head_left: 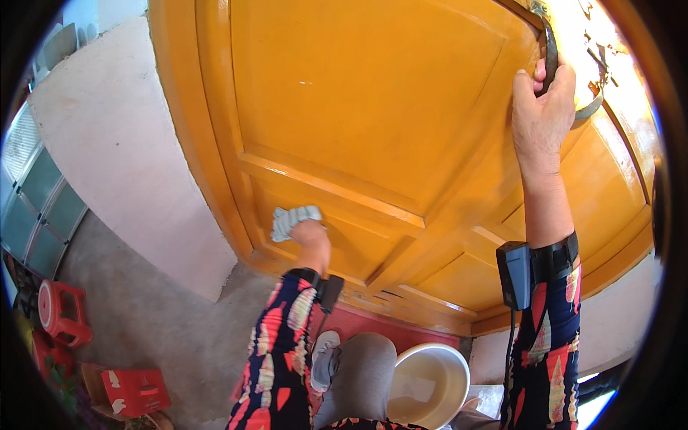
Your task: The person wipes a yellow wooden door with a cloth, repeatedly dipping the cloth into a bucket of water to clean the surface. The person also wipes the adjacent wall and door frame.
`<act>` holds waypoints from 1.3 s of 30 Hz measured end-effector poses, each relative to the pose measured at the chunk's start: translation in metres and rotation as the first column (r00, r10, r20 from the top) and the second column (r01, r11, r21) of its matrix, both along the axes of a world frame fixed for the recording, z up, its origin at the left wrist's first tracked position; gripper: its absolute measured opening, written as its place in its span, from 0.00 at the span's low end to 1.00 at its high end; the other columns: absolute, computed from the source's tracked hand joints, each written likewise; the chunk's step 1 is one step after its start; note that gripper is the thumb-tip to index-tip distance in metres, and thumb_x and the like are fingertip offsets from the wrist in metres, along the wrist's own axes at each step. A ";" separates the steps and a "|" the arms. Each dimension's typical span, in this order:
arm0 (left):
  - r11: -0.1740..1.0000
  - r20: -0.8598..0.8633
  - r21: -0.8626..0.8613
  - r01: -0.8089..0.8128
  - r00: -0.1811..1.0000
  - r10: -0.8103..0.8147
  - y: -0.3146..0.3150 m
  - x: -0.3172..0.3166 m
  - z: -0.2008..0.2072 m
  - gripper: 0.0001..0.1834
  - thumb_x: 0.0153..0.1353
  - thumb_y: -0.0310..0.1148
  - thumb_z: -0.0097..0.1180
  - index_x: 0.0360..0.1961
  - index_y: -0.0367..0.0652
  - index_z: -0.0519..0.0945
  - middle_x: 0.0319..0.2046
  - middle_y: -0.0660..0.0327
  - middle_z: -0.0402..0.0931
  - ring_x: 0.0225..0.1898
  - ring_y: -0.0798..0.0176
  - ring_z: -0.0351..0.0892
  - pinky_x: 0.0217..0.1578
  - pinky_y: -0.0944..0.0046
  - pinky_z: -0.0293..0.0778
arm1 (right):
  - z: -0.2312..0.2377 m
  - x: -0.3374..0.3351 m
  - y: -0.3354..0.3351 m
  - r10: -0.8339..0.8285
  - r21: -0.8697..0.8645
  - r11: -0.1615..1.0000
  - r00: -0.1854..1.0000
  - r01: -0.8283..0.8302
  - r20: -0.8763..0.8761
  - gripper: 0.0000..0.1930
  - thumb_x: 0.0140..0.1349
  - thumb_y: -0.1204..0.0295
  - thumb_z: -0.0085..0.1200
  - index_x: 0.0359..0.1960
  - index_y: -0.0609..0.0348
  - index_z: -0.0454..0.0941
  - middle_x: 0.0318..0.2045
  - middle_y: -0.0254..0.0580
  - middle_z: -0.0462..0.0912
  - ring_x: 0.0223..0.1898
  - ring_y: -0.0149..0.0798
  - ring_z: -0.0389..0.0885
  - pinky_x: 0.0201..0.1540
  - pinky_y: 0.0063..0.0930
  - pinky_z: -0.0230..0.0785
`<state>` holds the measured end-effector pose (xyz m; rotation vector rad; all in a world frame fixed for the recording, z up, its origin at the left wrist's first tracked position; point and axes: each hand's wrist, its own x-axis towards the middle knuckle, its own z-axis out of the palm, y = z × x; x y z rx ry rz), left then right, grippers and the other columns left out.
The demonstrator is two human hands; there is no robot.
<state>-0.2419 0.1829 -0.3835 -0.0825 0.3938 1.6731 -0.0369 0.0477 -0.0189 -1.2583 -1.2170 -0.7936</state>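
A light grey-green striped cloth (292,218) is bunched in my left hand (309,233), pressed against the lower left panel of an orange wooden door (358,93). The fingers of that hand are mostly hidden behind the cloth and the back of the hand. At the upper right, my right hand (542,115) is wrapped round a dark curved door handle (550,50). Both sleeves are dark with a bright pattern, and a small device is strapped at each wrist.
A pale basin (459,358) with cloudy water stands by my knee, below the door. A white wall (122,122) flanks the door on the left. On the grey floor (165,301) are a red stool (63,313) and a red cardboard box (136,392).
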 end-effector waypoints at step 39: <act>0.904 -0.407 0.154 0.399 -0.808 0.426 -0.098 0.086 0.106 0.13 0.49 0.33 0.60 0.31 0.33 0.84 0.47 0.49 0.69 0.52 0.44 0.69 0.44 0.53 0.77 | -0.004 0.010 0.009 0.282 -0.224 0.913 0.924 -0.342 -0.259 0.20 0.50 0.76 0.54 0.47 0.57 0.69 0.31 0.37 0.76 0.35 0.39 0.79 0.43 0.34 0.74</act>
